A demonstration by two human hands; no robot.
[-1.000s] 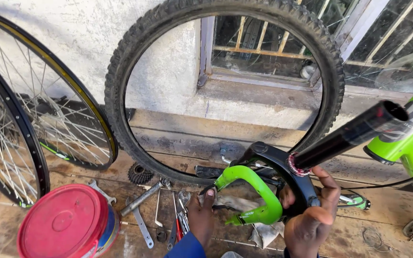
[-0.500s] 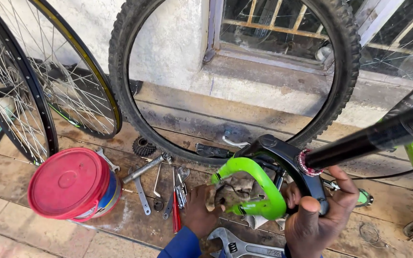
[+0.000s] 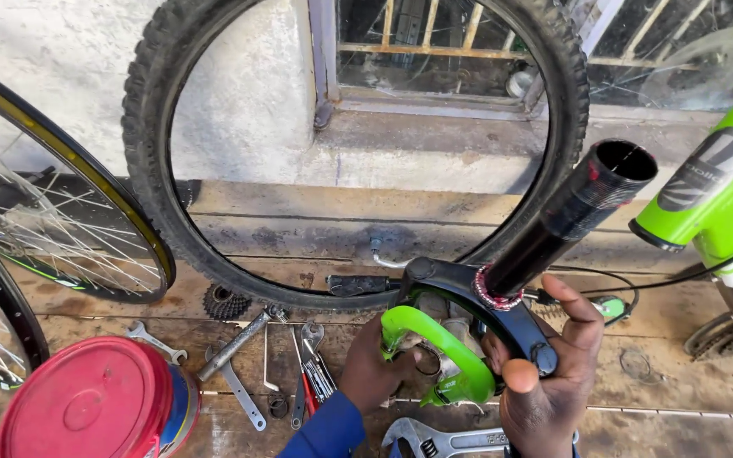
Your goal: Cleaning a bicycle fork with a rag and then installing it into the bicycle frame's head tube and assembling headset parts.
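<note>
Nearest: adjustable wrench point(image 3: 451, 441) flat on the wooden floor point(image 3: 654, 373), just below both hands. Right hand point(image 3: 549, 382) closed around the black fork crown point(image 3: 476, 297), thumb raised beside the steerer tube point(image 3: 574, 216). Left hand point(image 3: 375, 365) closed on the green fork arch point(image 3: 434, 348), fingers curled underneath. Fork held just above the floor, steerer tilted up and right. For good control: keep both grips firm, steady the crown, avoid pinching fingers under the arch. Left: loose spanners point(image 3: 239, 373), red-lidded bucket point(image 3: 86, 403). Beyond: knobby tyre point(image 3: 163, 170) upright against the wall.
</note>
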